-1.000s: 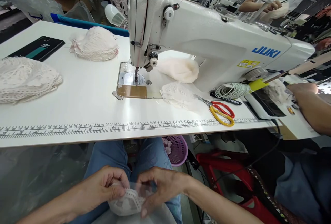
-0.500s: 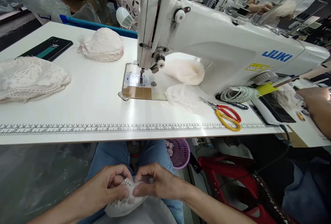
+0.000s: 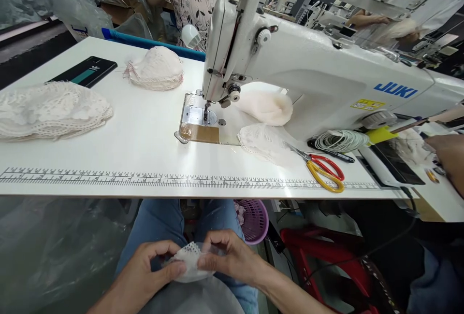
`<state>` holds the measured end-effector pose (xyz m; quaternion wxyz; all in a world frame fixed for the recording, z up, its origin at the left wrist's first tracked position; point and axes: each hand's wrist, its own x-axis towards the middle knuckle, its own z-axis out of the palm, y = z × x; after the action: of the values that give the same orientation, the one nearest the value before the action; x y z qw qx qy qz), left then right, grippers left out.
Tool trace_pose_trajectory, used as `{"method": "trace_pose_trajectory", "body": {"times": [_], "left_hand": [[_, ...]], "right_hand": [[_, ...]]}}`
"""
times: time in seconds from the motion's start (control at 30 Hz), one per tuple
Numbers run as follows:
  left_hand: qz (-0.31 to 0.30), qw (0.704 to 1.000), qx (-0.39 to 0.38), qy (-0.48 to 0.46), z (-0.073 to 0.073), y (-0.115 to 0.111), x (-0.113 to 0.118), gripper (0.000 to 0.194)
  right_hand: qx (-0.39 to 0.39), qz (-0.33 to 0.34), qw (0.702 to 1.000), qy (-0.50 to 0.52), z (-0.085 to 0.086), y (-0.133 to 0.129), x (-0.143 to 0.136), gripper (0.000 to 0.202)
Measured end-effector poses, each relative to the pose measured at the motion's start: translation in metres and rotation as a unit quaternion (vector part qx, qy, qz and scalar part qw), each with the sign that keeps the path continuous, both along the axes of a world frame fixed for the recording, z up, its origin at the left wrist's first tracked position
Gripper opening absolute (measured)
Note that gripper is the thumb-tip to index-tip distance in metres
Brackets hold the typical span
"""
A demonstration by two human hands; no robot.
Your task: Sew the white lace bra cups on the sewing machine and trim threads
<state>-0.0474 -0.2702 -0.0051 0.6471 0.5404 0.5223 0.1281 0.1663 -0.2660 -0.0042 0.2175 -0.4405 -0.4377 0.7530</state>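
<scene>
The left hand (image 3: 154,266) is pinching one side of a white lace piece (image 3: 190,260), its grip closed between thumb and fingers, while the right hand (image 3: 229,259) is pinching the other side, its grip also closed, thumb uppermost. The lace piece is resting between both hands above the jeans (image 3: 159,224), below the front edge of the tabletop (image 3: 145,154). On the tabletop, a white sewing machine (image 3: 311,60) is standing behind a single loose lace panel (image 3: 266,144), and scissors (image 3: 319,168) are lying just beside that panel, handles pointing right. A large lace stack (image 3: 50,111) is lying at the left, a smaller stack (image 3: 156,67) is sitting farther back, and a purple basket (image 3: 258,222) is standing below, beside the right leg.
</scene>
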Motion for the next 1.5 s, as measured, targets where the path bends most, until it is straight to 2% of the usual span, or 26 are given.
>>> {"method": "trace_pose_trajectory", "body": {"times": [0.17, 0.3, 0.47, 0.6, 0.8, 0.9, 1.0, 1.13, 1.3, 1.4, 1.5], "left_hand": [[0.034, 0.998, 0.002, -0.044, -0.01, -0.006, -0.001, 0.037], [0.064, 0.994, -0.027, -0.088, -0.011, -0.008, 0.001, 0.038], [0.023, 0.987, -0.076, -0.137, -0.007, -0.005, 0.0, 0.042], [0.001, 0.989, -0.065, -0.133, -0.008, -0.005, -0.002, 0.042], [0.018, 0.997, -0.008, -0.079, -0.007, -0.006, -0.004, 0.043], [0.023, 0.998, -0.005, -0.057, -0.004, -0.005, -0.002, 0.044], [0.042, 0.997, -0.016, -0.055, -0.001, -0.003, 0.001, 0.04], [0.069, 0.997, 0.006, -0.043, 0.002, 0.002, 0.003, 0.038], [0.062, 0.996, 0.016, -0.062, 0.003, 0.01, -0.001, 0.039], [0.057, 0.996, 0.021, -0.071, 0.01, 0.015, -0.007, 0.041], [0.04, 0.997, 0.044, -0.051, 0.034, 0.029, -0.015, 0.041]], "right_hand": [[0.013, -0.011, 1.0, -0.005, -0.005, -0.003, -0.001, 0.044], [0.034, -0.005, 0.999, -0.011, -0.002, -0.004, 0.0, 0.041], [0.045, 0.032, 0.998, -0.007, 0.0, -0.002, 0.0, 0.039], [0.026, 0.034, 0.999, 0.001, 0.003, 0.001, -0.007, 0.044], [0.039, 0.013, 0.999, -0.022, 0.008, 0.002, -0.016, 0.05], [0.054, -0.003, 0.998, -0.03, 0.007, 0.001, -0.017, 0.051], [0.063, -0.016, 0.998, -0.027, 0.006, 0.002, -0.018, 0.05], [0.062, -0.028, 0.997, -0.018, 0.007, 0.004, -0.019, 0.049], [0.084, -0.034, 0.996, -0.008, 0.007, 0.009, -0.019, 0.045], [0.103, -0.028, 0.994, -0.004, 0.013, 0.014, -0.021, 0.043], [0.134, -0.009, 0.991, -0.002, 0.029, 0.024, -0.026, 0.042]]}}
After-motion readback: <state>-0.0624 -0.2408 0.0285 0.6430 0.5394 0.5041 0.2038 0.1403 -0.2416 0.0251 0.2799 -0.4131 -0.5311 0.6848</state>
